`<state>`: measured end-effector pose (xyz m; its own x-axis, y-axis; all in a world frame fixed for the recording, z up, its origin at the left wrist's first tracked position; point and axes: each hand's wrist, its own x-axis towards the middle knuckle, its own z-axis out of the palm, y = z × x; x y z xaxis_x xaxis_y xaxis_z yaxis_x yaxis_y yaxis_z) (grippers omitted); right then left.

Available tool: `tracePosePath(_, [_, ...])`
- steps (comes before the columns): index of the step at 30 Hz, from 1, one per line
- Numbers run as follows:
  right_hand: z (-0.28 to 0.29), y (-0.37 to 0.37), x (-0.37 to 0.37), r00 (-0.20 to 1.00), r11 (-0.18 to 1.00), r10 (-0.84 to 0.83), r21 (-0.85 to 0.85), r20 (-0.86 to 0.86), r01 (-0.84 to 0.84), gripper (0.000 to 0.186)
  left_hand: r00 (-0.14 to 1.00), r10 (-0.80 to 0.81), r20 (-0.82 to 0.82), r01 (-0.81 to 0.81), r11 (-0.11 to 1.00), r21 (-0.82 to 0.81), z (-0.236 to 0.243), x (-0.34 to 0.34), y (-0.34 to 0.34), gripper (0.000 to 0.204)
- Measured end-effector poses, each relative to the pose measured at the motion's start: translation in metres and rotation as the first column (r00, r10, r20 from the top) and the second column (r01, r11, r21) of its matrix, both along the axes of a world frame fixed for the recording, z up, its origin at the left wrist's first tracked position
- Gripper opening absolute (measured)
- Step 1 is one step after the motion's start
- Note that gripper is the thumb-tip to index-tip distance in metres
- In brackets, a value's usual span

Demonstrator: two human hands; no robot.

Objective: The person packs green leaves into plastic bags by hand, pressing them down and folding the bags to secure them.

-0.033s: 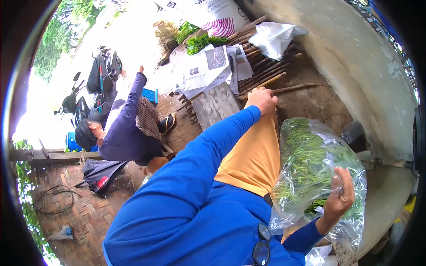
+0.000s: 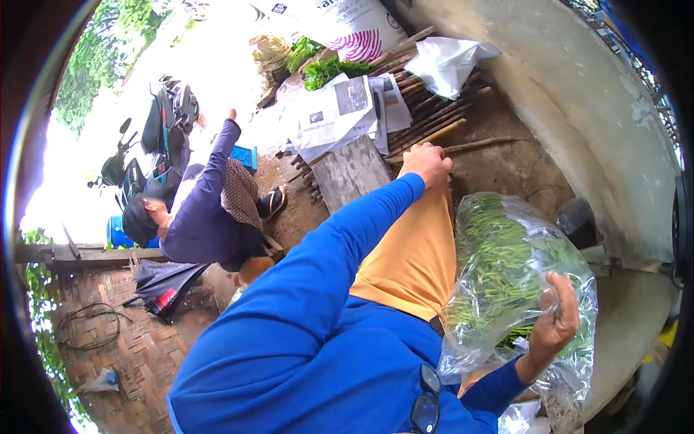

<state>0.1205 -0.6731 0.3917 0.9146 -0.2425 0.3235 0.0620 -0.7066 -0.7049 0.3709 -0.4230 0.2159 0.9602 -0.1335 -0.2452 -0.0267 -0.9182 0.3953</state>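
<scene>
My left hand [image 2: 428, 165] rests on my knee, its fingers bent and closed over the yellow trousers [image 2: 408, 253], with nothing visible in it. On my right stands a clear plastic bag [image 2: 463, 354], filled with green leafy stems [image 2: 495, 242]. My right hand [image 2: 555, 318] is against the near right part of this bag, palm turned inward and fingers extended upward. The thumb is partly hidden, and I see nothing gripped by those fingers. Dark glasses [image 2: 426, 409] hang on my blue shirt.
Newspaper sheets [image 2: 332, 119] and a white plastic bag [image 2: 450, 65] lie on wooden poles, beside a board [image 2: 352, 172]. A concrete wall [image 2: 578, 123] curves along the right. Left, a person [image 2: 210, 210] sits with one arm stretched out, near a folded black umbrella [image 2: 163, 286] and motorbikes [image 2: 163, 130].
</scene>
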Motion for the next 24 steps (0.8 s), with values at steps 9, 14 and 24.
tracePosePath(9, [0.028, -0.029, -0.006, 0.999, 0.981, 0.0, -0.193, 0.041, 0.008, 0.033, 0.998, -0.025, -0.05, 0.026, 0.999, 0.025, 0.007, -0.003, 0.001, 0.038])
tracePosePath(14, [0.042, -0.026, -0.009, 0.999, 0.984, -0.033, -0.177, -0.041, 0.026, 0.028, 0.998, -0.039, -0.05, 0.041, 0.999, 0.024, 0.004, -0.011, 0.01, 0.039])
tracePosePath(24, [0.066, -0.017, 0.016, 0.992, 0.867, 0.119, -0.492, 0.05, -0.079, 0.023, 0.999, 0.014, 0.05, -0.011, 0.998, -0.055, -0.029, 0.025, 0.019, 0.039])
